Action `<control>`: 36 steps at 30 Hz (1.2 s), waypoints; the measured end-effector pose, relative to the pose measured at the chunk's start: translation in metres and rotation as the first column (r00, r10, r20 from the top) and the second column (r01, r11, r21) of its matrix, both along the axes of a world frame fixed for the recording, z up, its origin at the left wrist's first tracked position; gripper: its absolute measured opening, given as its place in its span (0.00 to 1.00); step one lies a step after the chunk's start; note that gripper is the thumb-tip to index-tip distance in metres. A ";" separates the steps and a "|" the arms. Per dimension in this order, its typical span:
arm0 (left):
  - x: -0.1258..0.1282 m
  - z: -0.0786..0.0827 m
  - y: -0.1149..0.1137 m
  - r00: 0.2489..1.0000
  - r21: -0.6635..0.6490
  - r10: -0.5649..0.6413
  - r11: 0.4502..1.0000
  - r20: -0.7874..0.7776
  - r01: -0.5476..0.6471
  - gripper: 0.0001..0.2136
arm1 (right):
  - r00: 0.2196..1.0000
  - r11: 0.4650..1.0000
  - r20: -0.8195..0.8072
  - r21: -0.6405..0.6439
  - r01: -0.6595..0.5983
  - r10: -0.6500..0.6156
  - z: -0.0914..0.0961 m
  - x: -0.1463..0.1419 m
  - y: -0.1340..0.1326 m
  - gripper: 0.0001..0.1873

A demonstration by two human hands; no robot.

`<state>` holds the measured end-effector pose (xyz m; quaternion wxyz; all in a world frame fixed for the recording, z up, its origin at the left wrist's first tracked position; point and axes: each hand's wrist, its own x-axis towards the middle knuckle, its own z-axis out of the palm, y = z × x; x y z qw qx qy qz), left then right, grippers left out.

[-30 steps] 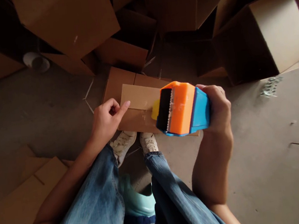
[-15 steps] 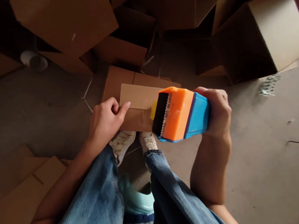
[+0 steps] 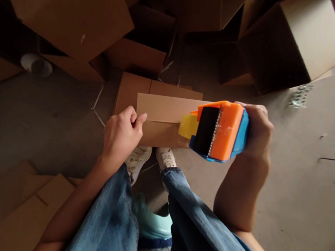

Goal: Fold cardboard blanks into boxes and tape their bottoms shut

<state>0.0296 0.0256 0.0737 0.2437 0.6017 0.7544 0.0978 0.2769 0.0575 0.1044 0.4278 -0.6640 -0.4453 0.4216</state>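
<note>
A small flattened cardboard box (image 3: 159, 110) lies on the concrete floor just beyond my white shoes (image 3: 150, 160). My left hand (image 3: 121, 135) rests on its left edge, fingers curled and the forefinger pressed against the cardboard. My right hand (image 3: 258, 128) grips an orange and blue tape dispenser (image 3: 220, 131) held above the box's right end. The dispenser's serrated blade and yellow flap (image 3: 188, 125) point toward the box.
Large cardboard boxes (image 3: 297, 36) are piled across the back and right. Flat cardboard sheets (image 3: 28, 212) lie on the floor at the left. A white roll (image 3: 36, 64) sits at the far left under a box. A teal stool (image 3: 153, 225) shows between my legs.
My right hand has swung the tape dispenser to the right and slightly down, turning it so the yellow flap shows. My left hand has stayed on the box's edge.
</note>
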 end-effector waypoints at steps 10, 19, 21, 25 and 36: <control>0.008 0.004 -0.001 0.982 -0.074 -0.112 0.992 -0.154 0.102 0.10 | 0.990 0.990 0.039 -0.009 -0.139 0.139 -0.006 -0.001 0.003 0.22; -0.022 -0.010 -0.004 0.906 0.002 -0.055 0.998 0.420 0.059 0.04 | 0.962 0.966 0.099 0.021 -0.256 0.253 0.006 -0.021 0.003 0.20; -0.031 -0.015 -0.006 0.805 -0.021 -0.021 0.999 0.593 0.042 0.03 | 0.956 0.963 0.127 0.025 -0.270 0.265 0.007 -0.022 0.002 0.20; -0.036 -0.014 -0.012 0.642 -0.089 0.102 0.995 0.760 -0.053 0.10 | 0.952 0.962 0.144 0.015 -0.274 0.269 0.006 -0.021 0.001 0.21; -0.020 0.025 -0.019 0.372 -0.474 0.427 0.880 0.824 0.040 0.29 | 0.947 0.959 0.151 -0.025 -0.283 0.284 0.008 -0.020 -0.003 0.26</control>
